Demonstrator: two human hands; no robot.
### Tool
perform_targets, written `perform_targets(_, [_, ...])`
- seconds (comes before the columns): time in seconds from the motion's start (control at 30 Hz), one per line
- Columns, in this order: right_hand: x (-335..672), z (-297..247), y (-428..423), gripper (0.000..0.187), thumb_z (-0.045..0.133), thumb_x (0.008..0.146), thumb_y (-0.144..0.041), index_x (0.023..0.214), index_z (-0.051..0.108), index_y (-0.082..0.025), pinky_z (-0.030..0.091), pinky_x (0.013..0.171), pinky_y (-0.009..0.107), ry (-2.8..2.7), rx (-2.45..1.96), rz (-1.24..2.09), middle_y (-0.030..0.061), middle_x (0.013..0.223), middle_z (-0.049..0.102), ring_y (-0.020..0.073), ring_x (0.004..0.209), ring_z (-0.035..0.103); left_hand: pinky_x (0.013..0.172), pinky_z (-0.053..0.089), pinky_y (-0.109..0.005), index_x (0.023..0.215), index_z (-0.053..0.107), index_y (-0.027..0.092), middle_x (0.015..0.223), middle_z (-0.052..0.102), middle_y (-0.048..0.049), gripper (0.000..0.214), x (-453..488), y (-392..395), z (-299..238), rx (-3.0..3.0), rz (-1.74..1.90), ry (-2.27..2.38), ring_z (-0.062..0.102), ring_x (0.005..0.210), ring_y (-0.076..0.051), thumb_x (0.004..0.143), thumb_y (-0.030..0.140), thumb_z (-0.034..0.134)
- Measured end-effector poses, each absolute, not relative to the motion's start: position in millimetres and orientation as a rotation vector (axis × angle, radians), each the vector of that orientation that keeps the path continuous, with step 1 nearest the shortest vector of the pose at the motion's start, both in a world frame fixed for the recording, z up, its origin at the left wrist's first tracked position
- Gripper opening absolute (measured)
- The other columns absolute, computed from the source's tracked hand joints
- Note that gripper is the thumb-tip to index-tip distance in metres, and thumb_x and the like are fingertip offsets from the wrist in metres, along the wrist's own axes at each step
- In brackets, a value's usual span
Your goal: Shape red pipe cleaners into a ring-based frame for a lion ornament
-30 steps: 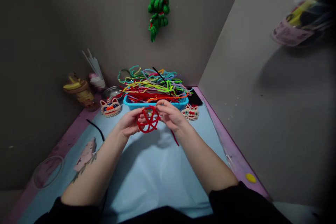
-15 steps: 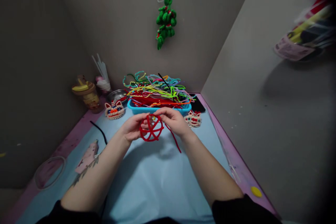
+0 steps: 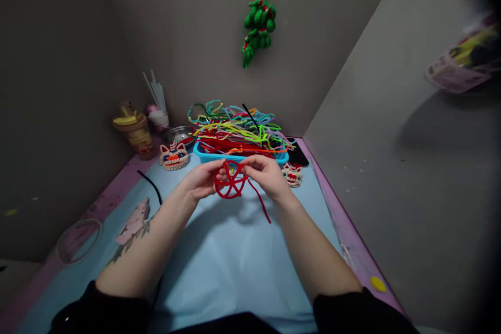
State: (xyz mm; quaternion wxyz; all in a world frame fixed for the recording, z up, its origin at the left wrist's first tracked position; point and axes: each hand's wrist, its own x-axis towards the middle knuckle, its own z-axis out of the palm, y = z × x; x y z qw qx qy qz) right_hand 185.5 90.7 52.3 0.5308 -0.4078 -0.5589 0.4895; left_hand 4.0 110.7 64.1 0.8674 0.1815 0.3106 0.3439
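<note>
Between my two hands, raised above the blue-covered table (image 3: 242, 261), is a red pipe-cleaner wheel (image 3: 231, 182), a ring crossed by several spokes. My left hand (image 3: 204, 178) grips its left rim, the fingers curled behind it. At the upper right of the ring, my right hand (image 3: 264, 175) pinches the red pipe cleaner with thumb and forefinger. A loose red tail (image 3: 261, 203) hangs down below my right hand. The tips of some fingers are hidden behind the wheel.
Behind my hands stands a blue basket (image 3: 211, 155) heaped with coloured pipe cleaners. Pipe-cleaner animal faces lie to its left (image 3: 174, 156) and right (image 3: 293, 175). A metal bowl (image 3: 180, 135), a brown cup (image 3: 136, 138), a black phone (image 3: 298, 154) and a yellow disc (image 3: 378, 284) are around.
The view has shifted slightly. My hands still hold the red wheel, which is turned a little, and the loose tail still hangs at the right.
</note>
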Motion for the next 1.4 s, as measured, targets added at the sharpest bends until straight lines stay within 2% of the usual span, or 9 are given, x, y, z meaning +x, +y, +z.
perform_targets(0.23, [185.1,47.9,92.4,0.015,0.071,0.061,-0.024,0.073,0.067,-0.018,0.049,0.059,0.026,-1.330,-1.078,1.120,0.0005,0.062,0.067,0.0146,0.060,0.062,0.040,0.039,-0.014,0.070,0.057,0.010,0.052,0.049,0.0000,0.020,6.2,108.6,61.9,0.478,0.742,0.707,0.045,0.042,-0.006,0.088,0.015,0.049])
perform_targets(0.4, [189.3,46.2,94.5,0.014,0.069,0.062,-0.024,0.074,0.066,-0.017,0.050,0.062,0.028,-1.365,-1.111,1.104,0.0018,0.066,0.068,0.0159,0.064,0.064,0.043,0.040,-0.017,0.069,0.058,0.011,0.053,0.053,-0.0002,0.015,5.7,110.5,59.0,0.541,0.729,0.768,0.048,0.044,-0.007,0.083,0.016,0.058])
perform_targets(0.5, [196.1,46.3,97.1,0.020,0.067,0.066,-0.027,0.084,0.068,-0.018,0.052,0.072,0.032,-1.447,-1.086,1.115,0.0042,0.080,0.072,0.0182,0.076,0.066,0.045,0.039,-0.018,0.066,0.058,0.011,0.054,0.053,0.0011,0.016,6.0,111.0,56.3,0.676,0.775,0.788,0.048,0.045,-0.007,0.076,0.020,0.067])
perform_targets(0.6, [200.9,51.1,95.5,0.025,0.062,0.074,-0.029,0.098,0.067,-0.021,0.048,0.088,0.038,-1.496,-1.073,0.917,0.0074,0.107,0.069,0.0213,0.102,0.062,0.044,0.035,-0.018,0.063,0.056,0.013,0.053,0.052,0.0025,0.026,7.9,109.3,55.5,0.928,0.920,0.879,0.045,0.045,-0.006,0.071,0.031,0.072])
perform_targets(0.77, [185.7,60.3,79.8,0.010,0.065,0.075,-0.027,0.082,0.070,-0.022,0.035,0.104,0.044,-1.687,-1.119,0.506,0.0103,0.124,0.057,0.0252,0.122,0.049,0.047,0.033,-0.019,0.060,0.053,0.014,0.052,0.049,0.0037,0.038,12.1,102.9,58.4,1.240,1.041,0.957,0.043,0.047,-0.007,0.070,0.046,0.070])
perform_targets(0.87, [171.5,59.7,72.6,0.004,0.067,0.074,-0.024,0.072,0.069,-0.021,0.034,0.104,0.044,-1.693,-1.176,0.438,0.0103,0.123,0.056,0.0258,0.121,0.049,0.050,0.035,-0.020,0.066,0.056,0.013,0.057,0.052,0.0031,0.036,12.7,99.5,59.0,1.314,1.056,0.916,0.045,0.051,-0.007,0.071,0.047,0.069])
perform_targets(0.97, [165.1,57.6,70.6,0.010,0.065,0.075,-0.020,0.065,0.066,-0.020,0.035,0.103,0.042,-1.630,-1.187,0.447,0.0095,0.121,0.057,0.0247,0.119,0.050,0.056,0.040,-0.022,0.072,0.061,0.013,0.063,0.057,0.0015,0.034,11.9,97.7,59.8,1.345,1.068,0.904,0.049,0.057,-0.009,0.071,0.045,0.070])
perform_targets(1.17, [166.1,57.8,69.8,0.009,0.062,0.076,-0.019,0.067,0.065,-0.020,0.038,0.101,0.040,-1.553,-1.114,0.467,0.0085,0.118,0.056,0.0229,0.117,0.052,0.070,0.044,-0.026,0.086,0.069,0.013,0.080,0.068,-0.0034,0.035,8.7,97.2,65.6,1.336,1.042,0.829,0.057,0.072,-0.014,0.066,0.041,0.075])
perform_targets(1.4, [165.3,56.8,69.8,0.008,0.062,0.077,-0.020,0.070,0.067,-0.021,0.038,0.102,0.039,-1.545,-1.095,0.436,0.0079,0.118,0.055,0.0222,0.117,0.051,0.067,0.043,-0.026,0.080,0.071,0.014,0.073,0.068,-0.0023,0.030,6.8,98.4,64.5,1.264,1.049,0.850,0.057,0.066,-0.013,0.065,0.039,0.077])
